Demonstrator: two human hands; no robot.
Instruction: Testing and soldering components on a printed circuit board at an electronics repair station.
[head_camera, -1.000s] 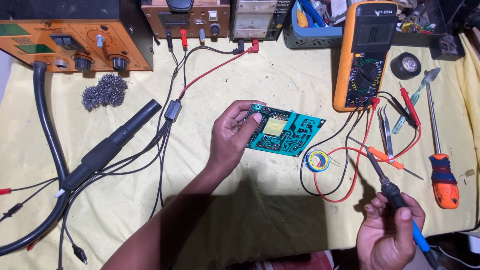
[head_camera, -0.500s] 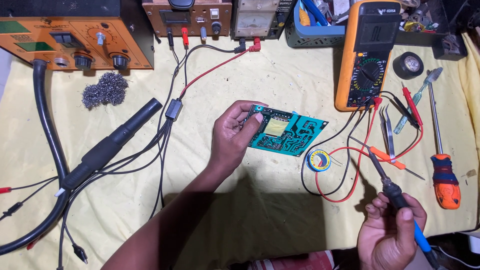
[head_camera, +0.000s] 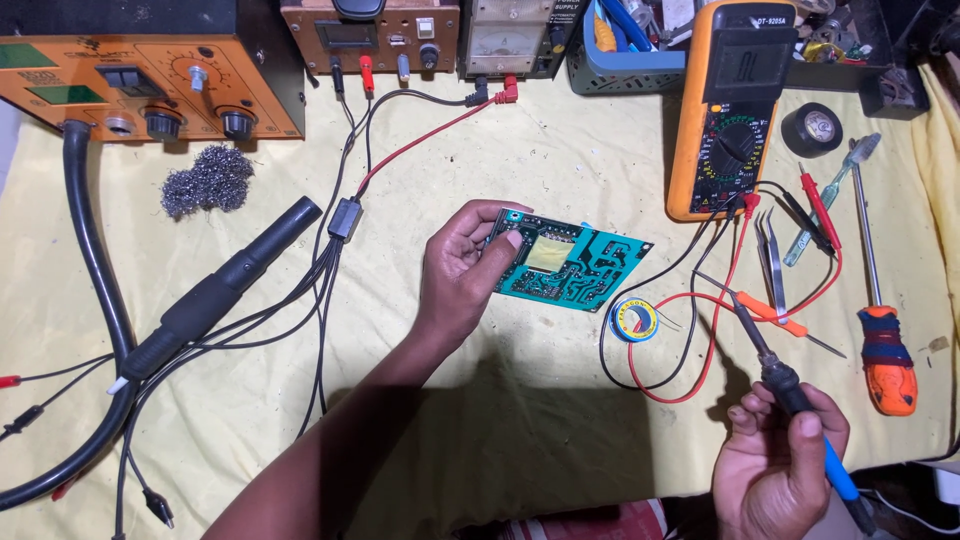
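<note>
Circuit board and soldering iron in hand — yellow-covered bench.

Left hand (head_camera: 462, 275): fingers clamped on the left edge of the green circuit board (head_camera: 572, 267), at centre, thumb on top. Right hand (head_camera: 782, 470), at 5 o'clock: fingers closed round the soldering iron (head_camera: 775, 372), tip toward 11 o'clock. Solder spool (head_camera: 634, 320) just beside the board. Blue basket (head_camera: 625, 55), at 12 o'clock — holds tools.

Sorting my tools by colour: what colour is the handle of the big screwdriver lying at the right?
Orange with a dark blue band, seen in the head view: screwdriver.

Bare forearms; no sleeves, rings
</note>
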